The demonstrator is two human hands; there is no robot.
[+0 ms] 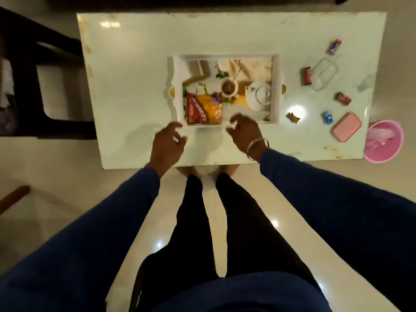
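Note:
A white serving tray (275, 86) with a printed tea picture lies in the middle of a white table (135, 75). A red and yellow snack packet (203, 109) rests in the tray's front left part. My left hand (167, 144) hovers just in front of the tray's front left corner, fingers loosely curled and blurred, holding nothing. My right hand (246, 131), with a metal bangle on the wrist, sits at the tray's front rim with curled fingers; whether it touches the rim is unclear.
Several small wrapped sweets (306, 75) lie scattered on the table's right side, around a clear plastic box (324, 73) and a pink lid (346, 126). A pink bin (383, 140) stands on the floor at the right. Dark chairs (33, 86) stand at the left.

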